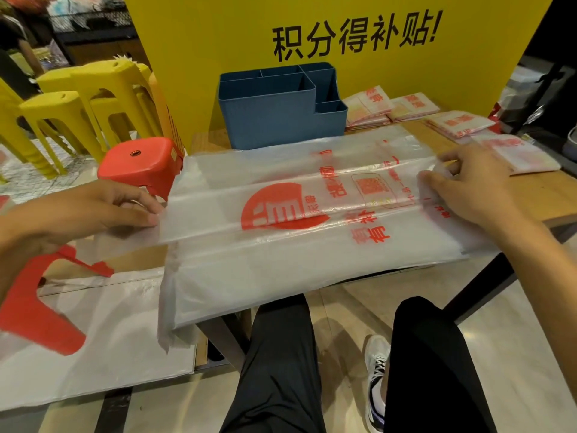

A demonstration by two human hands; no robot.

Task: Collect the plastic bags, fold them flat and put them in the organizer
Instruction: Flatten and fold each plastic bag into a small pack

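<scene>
- Head view, the only 1 I have: the plastic bag [312,214] lies across the near edge of the wooden table [537,195], its long axis running left to right in front of me, with its left end hanging past the table's corner.
- My left hand [93,210] pinches the bag's left end, thumb on top, fingers curled under the film.
- My right hand [462,185] pinches the right end the same way; the fingertips there are partly veiled by the translucent plastic.
- So I hold 1 end in each hand with the bag stretched between them, neither hand nearer its middle. It already shows lengthwise creases, and I judge the next fold runs along that long axis.
- The blue organizer [274,120] stands straight beyond the bag's middle, against the yellow board [193,42], just behind the bag's far edge. It has several compartments; every 1 I can see into looks empty.
- Folded bags [402,107] lie in flat packets on the table to the right of the organizer, none inside it, so I reckon loading is not yet begun.
- More flat bags [103,332] lie low at my left, under a red stool [140,170].
</scene>
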